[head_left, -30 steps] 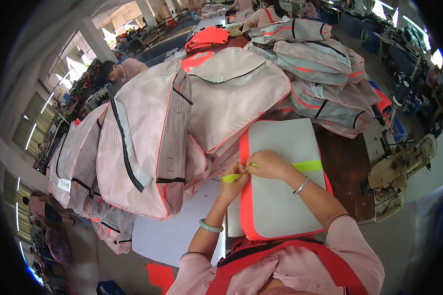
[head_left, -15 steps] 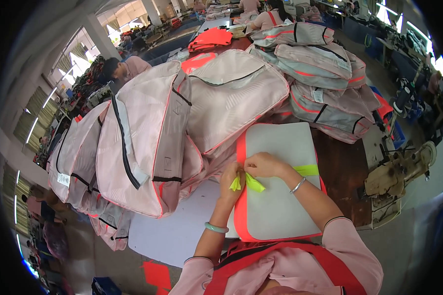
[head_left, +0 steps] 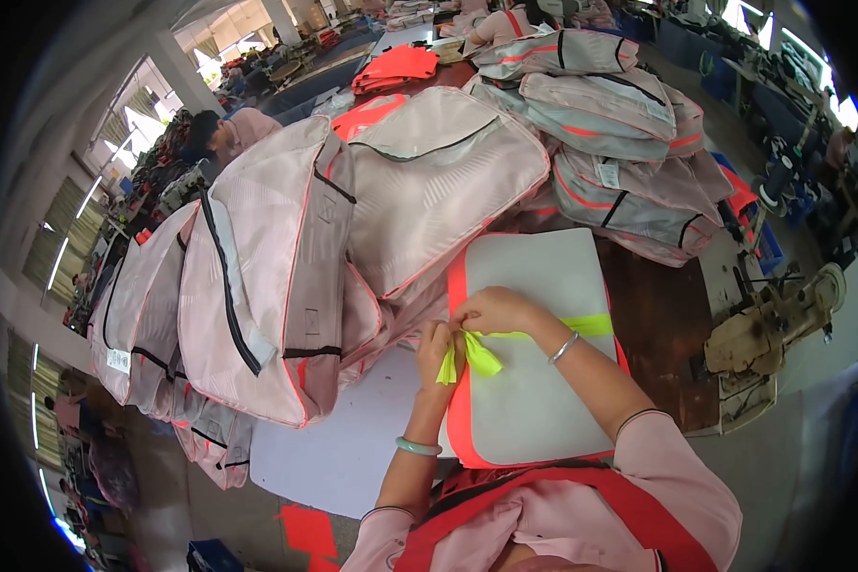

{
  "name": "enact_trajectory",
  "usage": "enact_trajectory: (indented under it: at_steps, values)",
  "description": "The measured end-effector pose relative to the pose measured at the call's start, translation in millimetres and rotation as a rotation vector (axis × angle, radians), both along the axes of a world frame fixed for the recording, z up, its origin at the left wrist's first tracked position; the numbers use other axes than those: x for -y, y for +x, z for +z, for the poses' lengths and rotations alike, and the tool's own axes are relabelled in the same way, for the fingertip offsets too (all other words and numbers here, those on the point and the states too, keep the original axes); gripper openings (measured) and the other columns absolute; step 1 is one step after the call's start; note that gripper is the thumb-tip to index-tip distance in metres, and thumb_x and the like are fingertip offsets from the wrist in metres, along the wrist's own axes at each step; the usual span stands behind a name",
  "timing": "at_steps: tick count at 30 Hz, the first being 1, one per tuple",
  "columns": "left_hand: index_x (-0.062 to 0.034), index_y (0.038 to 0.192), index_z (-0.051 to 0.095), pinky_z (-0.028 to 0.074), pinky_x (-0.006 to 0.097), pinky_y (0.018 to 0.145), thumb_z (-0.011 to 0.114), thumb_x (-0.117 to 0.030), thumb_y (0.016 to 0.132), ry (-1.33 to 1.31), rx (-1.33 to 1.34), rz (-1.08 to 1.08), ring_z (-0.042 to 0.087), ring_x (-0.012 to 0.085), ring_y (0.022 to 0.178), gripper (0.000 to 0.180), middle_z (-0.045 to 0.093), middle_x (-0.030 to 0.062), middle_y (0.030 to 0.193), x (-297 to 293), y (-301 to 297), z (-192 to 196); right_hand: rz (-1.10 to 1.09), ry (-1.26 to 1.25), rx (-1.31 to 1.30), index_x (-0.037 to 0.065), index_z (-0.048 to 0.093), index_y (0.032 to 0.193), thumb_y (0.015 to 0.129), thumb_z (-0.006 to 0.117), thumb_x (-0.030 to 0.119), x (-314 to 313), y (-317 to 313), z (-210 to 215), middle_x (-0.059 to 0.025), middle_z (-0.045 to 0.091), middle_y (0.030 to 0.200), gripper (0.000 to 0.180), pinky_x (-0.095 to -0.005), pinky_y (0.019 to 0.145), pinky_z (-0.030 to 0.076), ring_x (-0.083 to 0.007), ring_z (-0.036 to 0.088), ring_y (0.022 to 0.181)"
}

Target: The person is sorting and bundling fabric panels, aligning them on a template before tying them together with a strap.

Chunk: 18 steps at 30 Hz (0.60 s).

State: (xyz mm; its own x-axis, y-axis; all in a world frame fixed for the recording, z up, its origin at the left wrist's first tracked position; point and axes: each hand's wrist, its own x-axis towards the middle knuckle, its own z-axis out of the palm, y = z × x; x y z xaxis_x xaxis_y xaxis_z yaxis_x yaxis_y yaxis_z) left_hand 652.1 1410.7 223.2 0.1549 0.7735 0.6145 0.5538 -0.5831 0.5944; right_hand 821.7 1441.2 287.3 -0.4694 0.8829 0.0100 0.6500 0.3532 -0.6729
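Observation:
A rectangular stack of light grey panels with rounded corners point(head_left: 534, 410) lies before me, a neon orange-red band along its left side. Across it runs a bright yellow fabric strip point(head_left: 589, 326), gathered at the left edge with loose ends hanging. My left hand point(head_left: 437, 351) is closed at that edge, fingers pinched on the strip. Over the top of the stack, my right hand point(head_left: 499, 310) pinches the strip beside the left fingers, its fingertips close to them. Whether a knot is formed there is hidden by the fingers.
Large pale pink-and-grey bags point(head_left: 257, 257) crowd the left and far side. More folded bags point(head_left: 601, 124) are piled at the far right. An old sewing machine point(head_left: 763, 334) stands right of the brown tabletop point(head_left: 653, 324). A co-worker point(head_left: 234, 133) bends at the far left.
Both hands have shifted slightly with the strip, the right one away from me and leftward. More of the strip shows under my right wrist. The view has also shifted a little.

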Motion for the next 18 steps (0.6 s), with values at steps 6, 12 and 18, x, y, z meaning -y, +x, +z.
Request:
enact_trajectory:
  at_steps: [6, 12, 18]
  values:
    - [-0.0037, 0.090, 0.061, 0.047, 0.038, 0.064, 0.063, 0.001, 0.079, 0.021, 0.020, -0.026, 0.058, 0.0300, 0.073, 0.012, 0.057, 0.0132, 0.083, 1.1, -1.4, 3.0, 0.005, -0.168, 0.010, 0.012, 0.070, 0.098, 0.082, 0.060, 0.025, -2.2, 0.2, 5.9, -0.0111, 0.068, 0.088, 0.022, -0.0371, 0.071, 0.050, -0.0264, 0.065, 0.075]
    - [-0.0042, 0.089, 0.060, 0.047, 0.038, 0.065, 0.063, 0.001, 0.078, 0.020, 0.022, -0.027, 0.058, 0.0298, 0.074, 0.012, 0.057, 0.0129, 0.083, 5.6, -2.6, 6.0, -0.105, 0.236, 0.073, 0.015, 0.067, 0.096, 0.085, 0.055, 0.017, 15.5, -17.6, -17.4, -0.0093, 0.068, 0.083, 0.016, -0.0415, 0.072, 0.050, -0.0282, 0.065, 0.077]
    - [-0.0050, 0.088, 0.060, 0.047, 0.037, 0.066, 0.063, 0.001, 0.079, 0.016, 0.049, -0.035, 0.058, 0.0299, 0.076, 0.011, 0.058, 0.0122, 0.084, 6.1, -1.1, 6.9, -0.070, 0.539, -0.032, 0.016, 0.068, 0.091, 0.083, 0.057, 0.020, 7.3, -13.8, -33.6, -0.0078, 0.064, 0.079, 0.014, -0.0407, 0.071, 0.049, -0.0271, 0.062, 0.078]
